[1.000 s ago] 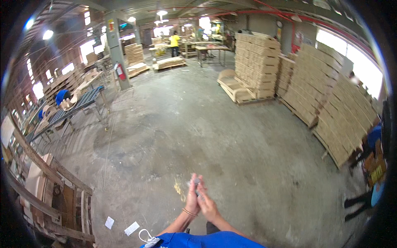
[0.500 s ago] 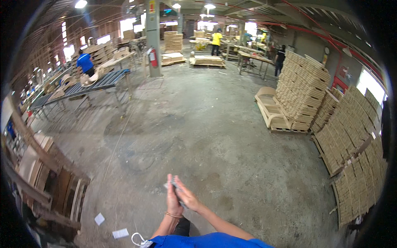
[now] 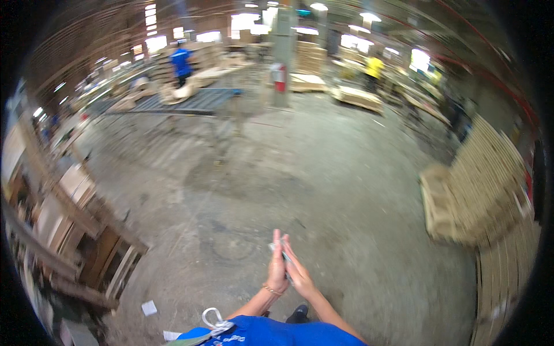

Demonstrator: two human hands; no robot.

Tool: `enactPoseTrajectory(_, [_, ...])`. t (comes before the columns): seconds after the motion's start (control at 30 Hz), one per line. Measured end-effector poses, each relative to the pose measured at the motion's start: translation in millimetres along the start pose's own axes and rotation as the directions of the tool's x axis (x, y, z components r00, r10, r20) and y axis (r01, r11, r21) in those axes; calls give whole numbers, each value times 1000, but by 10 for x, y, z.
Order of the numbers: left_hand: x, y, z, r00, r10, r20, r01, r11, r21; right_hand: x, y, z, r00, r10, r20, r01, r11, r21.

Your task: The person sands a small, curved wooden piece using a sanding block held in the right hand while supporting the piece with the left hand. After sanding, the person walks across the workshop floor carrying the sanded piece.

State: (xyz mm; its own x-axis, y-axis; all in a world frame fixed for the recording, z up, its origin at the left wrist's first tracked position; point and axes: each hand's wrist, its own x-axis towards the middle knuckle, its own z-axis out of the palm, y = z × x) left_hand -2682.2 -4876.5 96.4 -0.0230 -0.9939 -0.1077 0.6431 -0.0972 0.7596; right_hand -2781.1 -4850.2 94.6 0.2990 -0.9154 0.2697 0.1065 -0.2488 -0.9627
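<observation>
My left hand and my right hand are pressed palm to palm in front of my body, fingers stretched forward and held together. Between the palms is a thin whitish-grey piece, of which only slivers show at the edges. Its kind is hidden by the fingers. A bracelet circles my left wrist.
Wooden racking with boards stands at the left. Tall stacks of wooden slats rise at the right. A roller conveyor, a pillar with a fire extinguisher and two people are farther off. A white paper lies on the floor.
The view has swung left, so the conveyor, pillar and stacks sit farther right and look blurred. My hands stay pressed together around the thin piece.
</observation>
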Motion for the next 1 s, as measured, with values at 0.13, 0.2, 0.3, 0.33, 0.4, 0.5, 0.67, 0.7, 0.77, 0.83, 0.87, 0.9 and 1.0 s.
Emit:
enactPoseTrajectory(0.13, [880,69,29,1000,-4,25,4,1000,0,379,39,-65,996,83,30,-85,993,86])
enactPoseTrajectory(0.2, [1237,-38,229,991,67,112,-73,996,53,849,175,-317,995,102,-15,-98,981,166])
enactPoseTrajectory(0.3, [1772,-64,463,993,89,79,-96,990,100,1913,347,-868,988,155,7,-154,970,186])
enactPoseTrajectory(0.33, [2021,16,414,992,128,11,-129,987,93,2195,439,-852,991,108,80,-120,980,158])
enactPoseTrajectory(0.4, [2459,301,179,970,203,-134,-199,979,38,2637,634,-749,980,99,171,-100,995,-2])
enactPoseTrajectory(0.5, [2971,829,-574,894,200,-401,-296,935,-193,2913,989,-266,904,39,426,-75,995,67])
enactPoseTrajectory(0.67, [3659,1154,-991,767,422,-483,-446,892,71,4115,1443,121,856,-25,516,-37,993,109])
enactPoseTrajectory(0.7, [3831,1188,-977,765,469,-440,-460,877,136,4545,1504,188,843,-11,537,-80,986,146])
enactPoseTrajectory(0.77, [4194,1346,-1102,786,445,-429,-468,882,57,5283,1672,275,814,51,578,-196,962,190])
enactPoseTrajectory(0.83, [4583,1579,-1402,790,430,-437,-492,870,-33,5531,1754,494,812,78,579,-204,966,156])
enactPoseTrajectory(0.87, [4774,1719,-1565,765,431,-478,-502,865,-23,5599,1848,565,799,89,595,-223,962,156])
enactPoseTrajectory(0.9, [5008,1913,-1709,737,448,-506,-525,851,-11,5735,1887,600,786,83,613,-227,961,161])
enactPoseTrajectory(1.0, [5523,2173,-2017,739,416,-529,-463,885,48,5979,1896,578,819,88,567,-165,983,85])
